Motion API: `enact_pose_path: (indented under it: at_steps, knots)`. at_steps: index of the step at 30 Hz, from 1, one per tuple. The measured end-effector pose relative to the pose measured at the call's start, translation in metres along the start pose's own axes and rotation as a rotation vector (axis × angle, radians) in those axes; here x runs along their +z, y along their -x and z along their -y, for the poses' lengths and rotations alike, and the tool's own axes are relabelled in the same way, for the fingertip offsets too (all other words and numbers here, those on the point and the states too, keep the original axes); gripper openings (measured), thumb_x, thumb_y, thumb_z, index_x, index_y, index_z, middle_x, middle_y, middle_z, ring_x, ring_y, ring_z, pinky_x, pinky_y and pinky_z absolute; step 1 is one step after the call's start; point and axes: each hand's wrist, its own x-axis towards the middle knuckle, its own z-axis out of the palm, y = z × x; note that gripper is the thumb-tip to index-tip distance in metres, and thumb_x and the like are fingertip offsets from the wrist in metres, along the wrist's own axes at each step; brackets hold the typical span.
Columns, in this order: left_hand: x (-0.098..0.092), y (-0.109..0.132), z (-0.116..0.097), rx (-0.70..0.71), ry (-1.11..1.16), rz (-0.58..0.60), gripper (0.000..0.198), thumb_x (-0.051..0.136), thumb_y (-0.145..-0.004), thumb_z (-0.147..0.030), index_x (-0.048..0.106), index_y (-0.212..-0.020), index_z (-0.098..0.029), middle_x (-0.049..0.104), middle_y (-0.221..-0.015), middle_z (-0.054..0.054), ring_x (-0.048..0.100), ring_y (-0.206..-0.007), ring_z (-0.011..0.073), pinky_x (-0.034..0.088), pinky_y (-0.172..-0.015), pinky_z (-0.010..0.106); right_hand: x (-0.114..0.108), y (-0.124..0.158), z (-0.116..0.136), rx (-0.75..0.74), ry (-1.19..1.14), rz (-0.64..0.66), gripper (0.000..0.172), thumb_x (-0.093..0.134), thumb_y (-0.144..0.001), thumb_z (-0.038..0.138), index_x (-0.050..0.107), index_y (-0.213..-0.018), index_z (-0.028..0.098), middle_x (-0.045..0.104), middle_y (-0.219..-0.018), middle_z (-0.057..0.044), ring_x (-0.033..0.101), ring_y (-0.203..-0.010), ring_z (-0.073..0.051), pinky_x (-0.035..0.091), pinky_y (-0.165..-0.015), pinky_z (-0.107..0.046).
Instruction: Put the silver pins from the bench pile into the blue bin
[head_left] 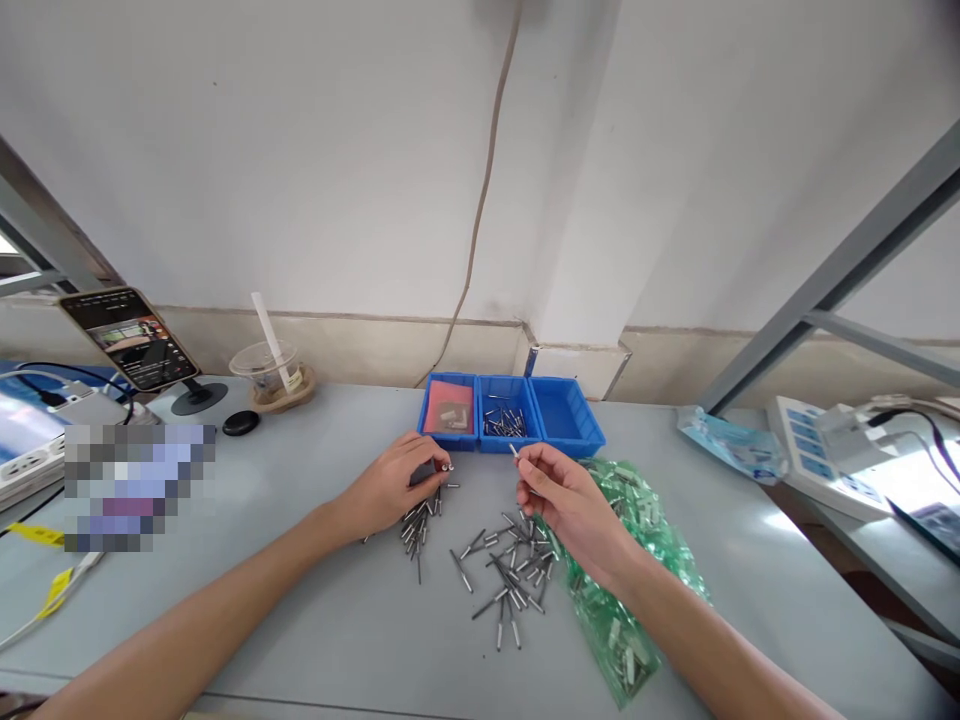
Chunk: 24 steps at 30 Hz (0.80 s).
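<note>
Metal pins (510,578): lie nearest in a loose pile on the table (337,640), axes mixed; two at the near edge run 12 to 6, pale ends toward 6, and one at the left edge runs 11 to 5, pale end toward 5.
Green bag (596,620): at 3 o'clock from that pile, partly hidden by the right forearm, metal parts inside.
Second pile (417,525): at 10 o'clock, several pins slanting 1 to 7.
Left hand (394,485): at 10 o'clock, thumb and fingertips pinched on small metal pieces (447,468); only ends show, so I cannot tell their axis.
Right hand (562,495): at 1 o'clock, thumb and fingers clamped on one held pin (514,451), its visible end pointing to 11.
Blue bins (541,450): three in a row at 12 o'clock, the middle one holding pins.
</note>
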Motion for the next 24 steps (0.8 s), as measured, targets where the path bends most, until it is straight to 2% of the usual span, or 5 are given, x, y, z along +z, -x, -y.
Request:
enact_pose_path:
  at_steps: [7,12,16,19,24]
  knots:
    - [0.0002,0.0017,-0.0014,-0.037,-0.006,0.013,0.01,0.054,-0.107,-0.025,0.061,-0.113,-0.024,0.068,-0.105,0.003,0.06,-0.1,0.0209,0.05,-0.091,0.035,-0.0005,-0.0008,-0.0024,0.027,-0.017,0.048,0.037,0.076,-0.092,0.056,0.071,-0.094,0.02,0.061,-0.087,-0.002,0.056,-0.072,-0.014,0.044,-0.067,-0.03]
    - [0.002,0.0033,-0.0028,-0.075,0.008,0.001,0.024,0.055,-0.106,-0.029,0.061,-0.129,-0.027,0.067,-0.109,0.004,0.063,-0.103,0.0209,0.054,-0.094,0.037,-0.0004,-0.0014,-0.0022,0.006,-0.066,0.039,0.033,0.077,-0.093,0.053,0.071,-0.097,0.021,0.06,-0.088,-0.001,0.056,-0.073,-0.013,0.044,-0.066,-0.029]
    - [0.0013,0.0036,-0.005,-0.024,-0.016,-0.006,0.033,0.051,-0.109,-0.029,0.057,-0.141,-0.03,0.068,-0.115,0.005,0.063,-0.108,0.0216,0.055,-0.1,0.039,-0.0002,-0.0014,-0.0016,-0.011,-0.056,0.017,0.033,0.08,-0.09,0.051,0.07,-0.103,0.023,0.062,-0.094,-0.001,0.058,-0.076,-0.014,0.045,-0.068,-0.03]
    - [0.0012,0.0032,-0.0052,0.011,-0.034,0.003,0.033,0.05,-0.109,-0.027,0.057,-0.141,-0.03,0.069,-0.12,0.005,0.062,-0.112,0.0223,0.053,-0.102,0.04,0.0008,-0.0003,-0.0011,-0.041,-0.014,0.002,0.032,0.079,-0.091,0.051,0.068,-0.102,0.024,0.061,-0.09,0.0,0.059,-0.077,-0.016,0.046,-0.068,-0.03]
    - [0.0026,0.0035,-0.0035,-0.033,-0.013,0.002,0.033,0.053,-0.108,-0.029,0.057,-0.141,-0.03,0.067,-0.117,0.005,0.062,-0.109,0.0215,0.054,-0.098,0.038,0.0036,0.0022,0.0007,-0.047,0.082,-0.004,0.032,0.075,-0.093,0.053,0.066,-0.099,0.023,0.06,-0.083,0.0,0.058,-0.077,-0.017,0.047,-0.07,-0.032]
